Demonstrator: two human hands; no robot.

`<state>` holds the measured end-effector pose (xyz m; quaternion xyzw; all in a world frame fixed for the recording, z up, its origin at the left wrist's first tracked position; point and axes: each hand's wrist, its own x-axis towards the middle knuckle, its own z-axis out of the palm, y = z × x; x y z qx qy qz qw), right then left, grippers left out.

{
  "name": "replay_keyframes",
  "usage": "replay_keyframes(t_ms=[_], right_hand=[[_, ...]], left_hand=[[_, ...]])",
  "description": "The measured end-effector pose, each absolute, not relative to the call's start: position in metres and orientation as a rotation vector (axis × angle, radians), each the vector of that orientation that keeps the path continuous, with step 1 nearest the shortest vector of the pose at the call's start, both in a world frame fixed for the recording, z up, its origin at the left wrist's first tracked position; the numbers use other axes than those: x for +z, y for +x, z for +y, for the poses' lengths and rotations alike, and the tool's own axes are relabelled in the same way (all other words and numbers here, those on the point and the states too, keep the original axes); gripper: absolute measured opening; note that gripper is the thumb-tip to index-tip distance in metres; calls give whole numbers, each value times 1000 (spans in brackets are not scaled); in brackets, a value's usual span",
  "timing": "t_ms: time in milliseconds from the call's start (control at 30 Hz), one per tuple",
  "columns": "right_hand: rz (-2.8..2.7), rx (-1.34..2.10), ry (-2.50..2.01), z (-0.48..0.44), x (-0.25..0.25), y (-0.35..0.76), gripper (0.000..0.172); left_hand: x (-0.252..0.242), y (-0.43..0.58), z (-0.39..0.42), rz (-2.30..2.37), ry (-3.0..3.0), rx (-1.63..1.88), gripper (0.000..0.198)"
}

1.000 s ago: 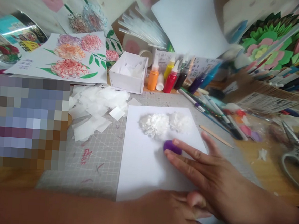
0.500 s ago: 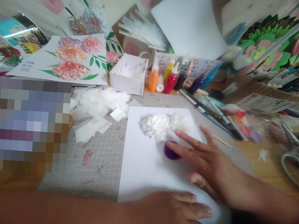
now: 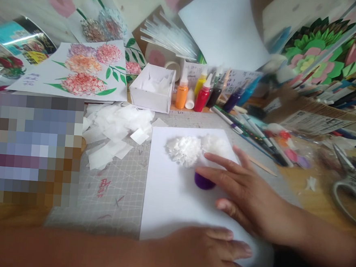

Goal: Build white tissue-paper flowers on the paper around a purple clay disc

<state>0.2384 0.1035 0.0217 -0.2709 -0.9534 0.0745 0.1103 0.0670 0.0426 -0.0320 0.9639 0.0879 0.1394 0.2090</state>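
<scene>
A white sheet of paper (image 3: 173, 198) lies on a grey cutting mat (image 3: 115, 194). Two white tissue-paper flowers (image 3: 184, 149) are stuck near its top. My right hand (image 3: 247, 195) lies over the sheet with its fingers stretched out. Its fingertips rest on a small purple object (image 3: 204, 181) just below the flowers. My left hand (image 3: 209, 253) presses flat on the sheet's lower edge, fingers extended, holding nothing.
Loose white tissue squares (image 3: 114, 127) and a white box (image 3: 152, 87) sit left of the sheet. Paint bottles (image 3: 199, 92) stand behind, pens (image 3: 251, 132) and a wooden stick (image 3: 261, 165) lie right, scissors (image 3: 349, 186) far right. Flower pictures (image 3: 81, 68) lean at the back.
My right hand has slid forward and a little up, fingers now reaching beside the flowers. The purple object shifted slightly under the fingertips. My left hand stayed on the sheet's lower edge.
</scene>
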Motion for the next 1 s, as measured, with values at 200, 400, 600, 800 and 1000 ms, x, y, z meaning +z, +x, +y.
replay_keyframes(t_ms=[200,400,600,800,1000], right_hand=[[-2914,-25,-738,106,19,239,39],[-2889,-75,-763,108,18,242,44],[-2911,-26,-830,111,23,241,43],[-2908,-12,-885,115,19,247,55],[-2912,-49,-933,113,17,252,63]], left_hand=[[-29,68,44,232,2690,353,32],[-31,66,43,236,2656,369,31],[-35,65,43,231,2648,419,31],[-41,64,40,222,2662,480,35],[-44,62,39,240,2675,566,39]])
